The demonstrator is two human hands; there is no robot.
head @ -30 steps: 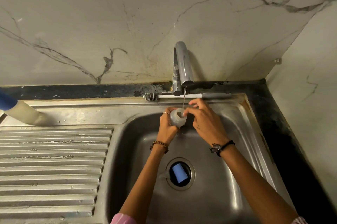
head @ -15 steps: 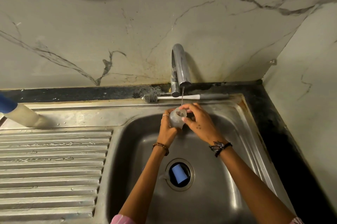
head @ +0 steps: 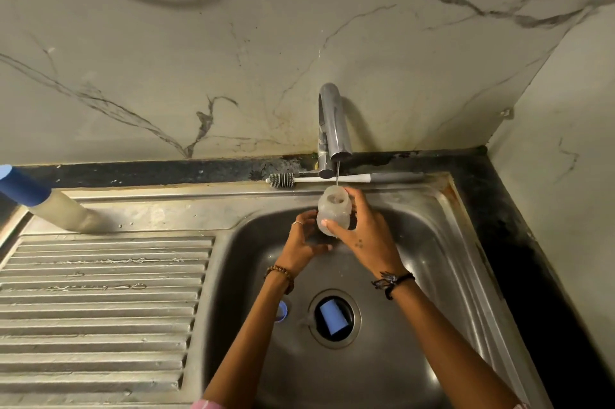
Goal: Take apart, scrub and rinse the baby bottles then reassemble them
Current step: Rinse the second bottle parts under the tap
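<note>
While a thin stream is running from the tap [head: 334, 129], you are holding the bottle [head: 332, 210] upright under it, mouth up, over the back of the sink [head: 432, 275]. Your right hand [head: 369, 235] is gripping it: the fingers [head: 354, 198] are curling round the far side and the thumb is pressing across the front near the base. Your left hand [head: 304, 242] is sitting just left of and below the right fingers, its own fingers loosely curled beside the bottle's base; you cannot tell from this angle whether they are touching it or holding anything.

Just beyond your right fingers, the brush [head: 332, 179] is lying along the sink's back ledge, bristles to the left, handle running right behind the tap. Well below your hands, a blue cap [head: 332, 317] is lying in the drain [head: 334, 318], and a blue ring [head: 282, 311] is showing beside your left forearm, partly hidden. Far to the left of your fingers, on the surface [head: 149, 212] above the ribbed drainer [head: 100, 308], a second bottle [head: 40, 200] with a blue top is lying tilted, cut off by the frame's edge.
</note>
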